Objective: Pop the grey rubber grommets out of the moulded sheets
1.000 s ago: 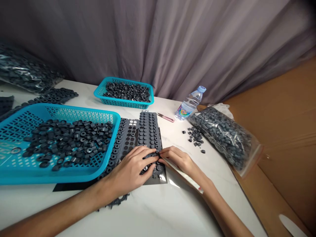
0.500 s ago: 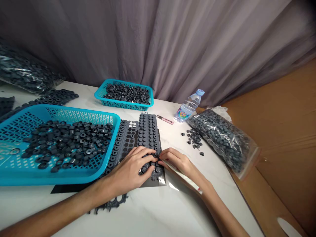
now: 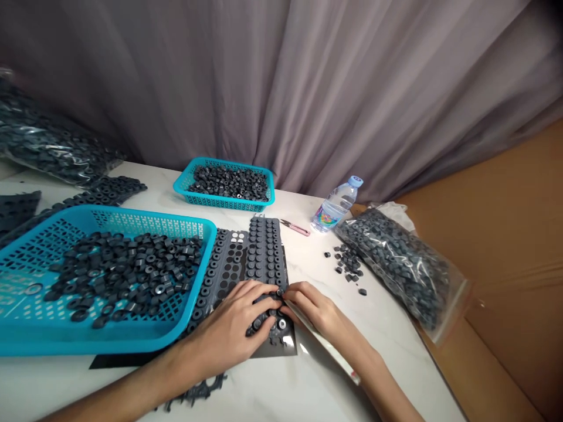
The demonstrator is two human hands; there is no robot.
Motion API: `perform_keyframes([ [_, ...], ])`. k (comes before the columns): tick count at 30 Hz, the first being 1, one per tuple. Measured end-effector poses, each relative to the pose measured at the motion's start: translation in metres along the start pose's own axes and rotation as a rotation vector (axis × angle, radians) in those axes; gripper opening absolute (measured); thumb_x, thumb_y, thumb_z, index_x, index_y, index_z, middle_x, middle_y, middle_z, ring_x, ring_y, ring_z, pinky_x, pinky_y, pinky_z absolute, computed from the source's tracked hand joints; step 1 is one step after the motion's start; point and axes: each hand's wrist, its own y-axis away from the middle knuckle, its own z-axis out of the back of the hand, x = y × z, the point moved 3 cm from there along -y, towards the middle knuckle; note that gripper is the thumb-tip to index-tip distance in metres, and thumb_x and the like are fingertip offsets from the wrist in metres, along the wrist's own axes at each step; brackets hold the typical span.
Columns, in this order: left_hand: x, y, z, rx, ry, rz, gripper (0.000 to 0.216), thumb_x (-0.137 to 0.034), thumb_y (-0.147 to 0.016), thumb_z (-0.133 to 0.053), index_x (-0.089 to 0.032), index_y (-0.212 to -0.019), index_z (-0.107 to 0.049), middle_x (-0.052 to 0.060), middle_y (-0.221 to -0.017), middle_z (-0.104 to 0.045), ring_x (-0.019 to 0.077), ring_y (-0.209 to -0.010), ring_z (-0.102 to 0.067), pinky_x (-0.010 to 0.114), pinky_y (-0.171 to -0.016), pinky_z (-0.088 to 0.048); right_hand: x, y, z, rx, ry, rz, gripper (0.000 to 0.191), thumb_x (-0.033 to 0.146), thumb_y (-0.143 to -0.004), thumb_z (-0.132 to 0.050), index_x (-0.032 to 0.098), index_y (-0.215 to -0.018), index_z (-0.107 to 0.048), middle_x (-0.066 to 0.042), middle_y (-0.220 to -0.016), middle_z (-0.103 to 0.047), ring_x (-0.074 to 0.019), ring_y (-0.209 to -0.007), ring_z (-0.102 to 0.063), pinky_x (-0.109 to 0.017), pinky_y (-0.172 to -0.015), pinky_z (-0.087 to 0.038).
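Observation:
My left hand (image 3: pixel 237 322) lies palm down on the near end of a dark grey moulded sheet of rubber rings (image 3: pixel 264 252), fingers curled over the rings. My right hand (image 3: pixel 312 308) meets it from the right, its fingertips pinched at a small ring at the sheet's right edge. A second sheet with punched-out holes (image 3: pixel 224 264) lies just left of it. Both sheets rest on a dark shiny film (image 3: pixel 281 346). A piece of leftover rubber web (image 3: pixel 197 390) lies under my left forearm.
A large blue basket (image 3: pixel 26 340) with several loose rings sits at the left; a smaller blue basket (image 3: pixel 185 181) stands behind. A water bottle (image 3: pixel 336 204), pink snips (image 3: pixel 295 227), scattered rings (image 3: pixel 347 264) and a plastic bag of rings (image 3: pixel 396 266) are to the right. More bags and sheets lie far left.
The view has tilted up a little, so everything sits lower in the frame. Both hands stay together at the near end of the ring sheet, fingers working slightly.

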Motion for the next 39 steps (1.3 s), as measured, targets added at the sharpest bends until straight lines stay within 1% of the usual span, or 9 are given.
perform_keyframes([
  [4,0.000,0.001,0.000,-0.011,0.011,-0.023,0.025,-0.020,-0.097,-0.059,-0.026,-0.120,-0.068,0.006,-0.133,-0.066,0.0258,-0.125,-0.058,0.047,-0.111,-0.047,0.003,0.000,-0.001,-0.014,0.083,-0.002,0.025,0.023,-0.106,-0.054,0.019,-0.131,-0.055,-0.012,-0.110,-0.067,-0.0232,-0.095,-0.072,-0.033,-0.079,-0.064],
  [8,0.002,0.000,-0.001,-0.007,0.005,-0.014,0.024,-0.020,-0.097,-0.059,-0.026,-0.119,-0.068,0.006,-0.133,-0.065,0.0261,-0.125,-0.058,0.047,-0.110,-0.048,0.005,0.000,-0.004,-0.012,0.168,0.056,0.024,0.021,-0.107,-0.053,0.017,-0.130,-0.056,-0.013,-0.108,-0.068,-0.0232,-0.093,-0.072,-0.034,-0.077,-0.064],
  [11,0.002,0.000,-0.001,0.006,-0.003,-0.007,0.025,-0.021,-0.098,-0.058,-0.027,-0.120,-0.068,0.005,-0.135,-0.064,0.0257,-0.126,-0.057,0.047,-0.111,-0.046,0.004,0.001,-0.007,-0.015,0.197,0.058,0.024,0.022,-0.108,-0.051,0.016,-0.130,-0.056,-0.013,-0.109,-0.069,-0.0237,-0.095,-0.071,-0.035,-0.079,-0.063],
  [17,0.001,0.001,-0.001,0.006,-0.020,-0.014,0.026,-0.022,-0.099,-0.056,-0.028,-0.122,-0.068,0.005,-0.137,-0.063,0.0259,-0.128,-0.055,0.047,-0.112,-0.044,-0.001,0.000,-0.009,-0.039,0.147,0.020,0.022,0.025,-0.108,-0.049,0.015,-0.127,-0.055,-0.013,-0.108,-0.067,-0.0239,-0.096,-0.071,-0.034,-0.080,-0.063],
  [20,0.001,0.002,-0.002,0.007,-0.027,-0.017,0.027,-0.022,-0.100,-0.056,-0.027,-0.123,-0.068,0.004,-0.138,-0.063,0.0254,-0.130,-0.054,0.047,-0.114,-0.043,-0.003,0.000,-0.003,-0.063,0.070,-0.021,0.021,0.028,-0.109,-0.048,0.016,-0.123,-0.056,-0.012,-0.105,-0.066,-0.0204,-0.088,-0.071,-0.030,-0.075,-0.062],
  [24,0.002,0.003,-0.003,0.018,-0.022,-0.016,0.026,-0.023,-0.100,-0.057,-0.027,-0.123,-0.067,0.004,-0.138,-0.064,0.0252,-0.131,-0.054,0.048,-0.115,-0.042,-0.002,0.002,0.003,-0.076,-0.020,-0.010,0.015,0.033,-0.106,-0.055,0.019,-0.112,-0.060,-0.007,-0.095,-0.067,-0.0162,-0.077,-0.068,-0.026,-0.070,-0.059],
  [29,0.002,0.003,-0.004,0.018,-0.032,-0.013,0.026,-0.024,-0.100,-0.056,-0.026,-0.124,-0.067,0.005,-0.139,-0.063,0.0264,-0.131,-0.055,0.050,-0.114,-0.043,0.003,0.002,0.005,-0.059,0.046,0.017,0.013,0.030,-0.107,-0.056,0.019,-0.108,-0.062,-0.006,-0.092,-0.068,-0.0160,-0.078,-0.068,-0.025,-0.071,-0.057],
  [34,0.000,0.002,-0.003,0.021,-0.034,-0.024,0.025,-0.024,-0.100,-0.057,-0.025,-0.122,-0.068,0.006,-0.138,-0.065,0.0263,-0.130,-0.055,0.048,-0.114,-0.043,0.007,-0.003,0.007,-0.068,0.137,0.036,0.014,0.031,-0.106,-0.056,0.019,-0.103,-0.063,-0.004,-0.085,-0.068,-0.0148,-0.073,-0.067,-0.023,-0.064,-0.053],
  [39,0.000,0.001,-0.003,0.027,-0.030,-0.010,0.025,-0.025,-0.101,-0.055,-0.026,-0.123,-0.067,0.005,-0.138,-0.064,0.0256,-0.131,-0.054,0.049,-0.115,-0.042,0.006,-0.002,0.004,-0.075,0.175,0.053,0.017,0.032,-0.108,-0.054,0.019,-0.101,-0.063,-0.004,-0.083,-0.068,-0.0148,-0.071,-0.067,-0.023,-0.064,-0.052],
])
